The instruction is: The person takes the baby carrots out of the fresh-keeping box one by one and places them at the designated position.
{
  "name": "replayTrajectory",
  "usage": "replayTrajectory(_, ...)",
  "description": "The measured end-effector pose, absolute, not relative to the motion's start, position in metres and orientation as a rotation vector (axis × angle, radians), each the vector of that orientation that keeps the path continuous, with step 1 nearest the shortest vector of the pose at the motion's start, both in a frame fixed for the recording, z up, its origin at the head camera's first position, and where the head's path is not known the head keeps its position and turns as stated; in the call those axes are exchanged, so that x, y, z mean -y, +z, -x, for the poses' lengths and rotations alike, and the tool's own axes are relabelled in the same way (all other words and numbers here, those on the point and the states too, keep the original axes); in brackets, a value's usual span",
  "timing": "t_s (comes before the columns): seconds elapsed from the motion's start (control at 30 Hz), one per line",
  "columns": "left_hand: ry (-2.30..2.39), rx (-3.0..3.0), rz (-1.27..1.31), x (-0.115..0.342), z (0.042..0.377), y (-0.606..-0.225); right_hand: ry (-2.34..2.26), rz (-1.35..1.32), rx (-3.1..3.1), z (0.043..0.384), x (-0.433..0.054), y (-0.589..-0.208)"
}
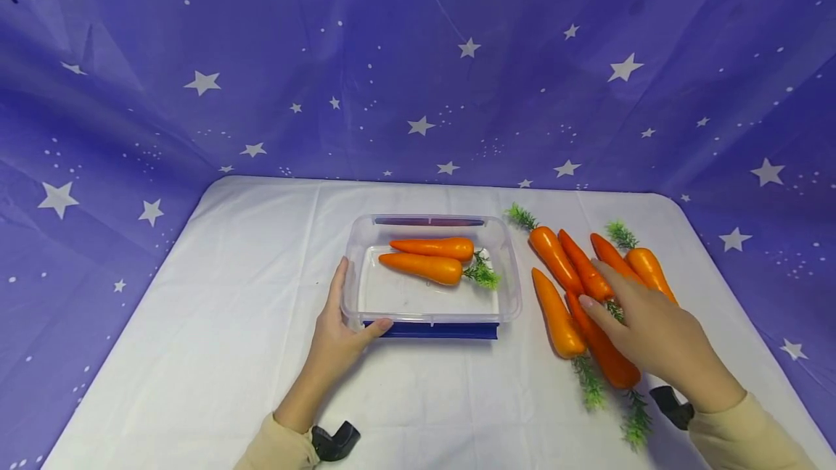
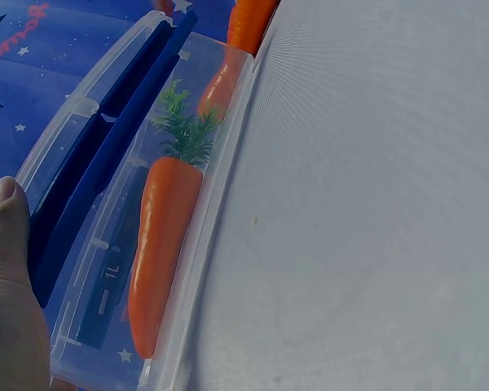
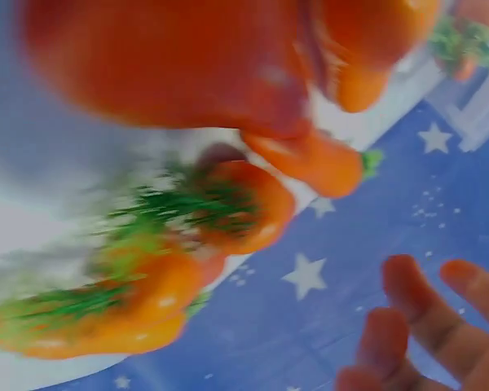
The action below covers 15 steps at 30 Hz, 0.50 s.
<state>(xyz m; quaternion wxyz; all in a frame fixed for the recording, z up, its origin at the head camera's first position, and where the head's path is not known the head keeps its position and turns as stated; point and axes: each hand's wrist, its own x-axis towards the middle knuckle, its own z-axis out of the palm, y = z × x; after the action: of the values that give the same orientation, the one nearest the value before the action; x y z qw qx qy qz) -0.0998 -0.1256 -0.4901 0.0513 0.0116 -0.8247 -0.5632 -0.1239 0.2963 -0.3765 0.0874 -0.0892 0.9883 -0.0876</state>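
Note:
A clear plastic food container (image 1: 353, 292) with a blue latch flap (image 1: 437, 330) along its front sits mid-table. Two orange carrots with green tops lie in it, an upper carrot (image 1: 434, 247) and a lower carrot (image 1: 424, 268). My left hand (image 1: 336, 339) grips its front left corner, thumb at the flap and fingers along the left wall. Over the carrot pile on the right is my right hand (image 1: 666, 339), fingers extended above a red-orange carrot (image 1: 585, 270) and a deeper red carrot (image 1: 604, 347). In the right wrist view, the fingers (image 3: 424, 305) appear spread and hold nothing.
Around the right hand lie more carrots: one orange carrot (image 1: 558, 314) nearer the container, another carrot (image 1: 555, 256) behind it, and a carrot (image 1: 649, 270) at the far right. A white cloth (image 1: 228, 325) covers the table. Purple star-printed fabric (image 1: 366, 64) stands behind it.

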Motion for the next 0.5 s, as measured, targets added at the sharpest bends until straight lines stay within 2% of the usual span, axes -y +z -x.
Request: replayTrajectory(0.5,-1.691,2.510,-0.017,0.125,0.100,-0.491,-0.317,0.708,-3.010,0.165,-0.221,-0.365)
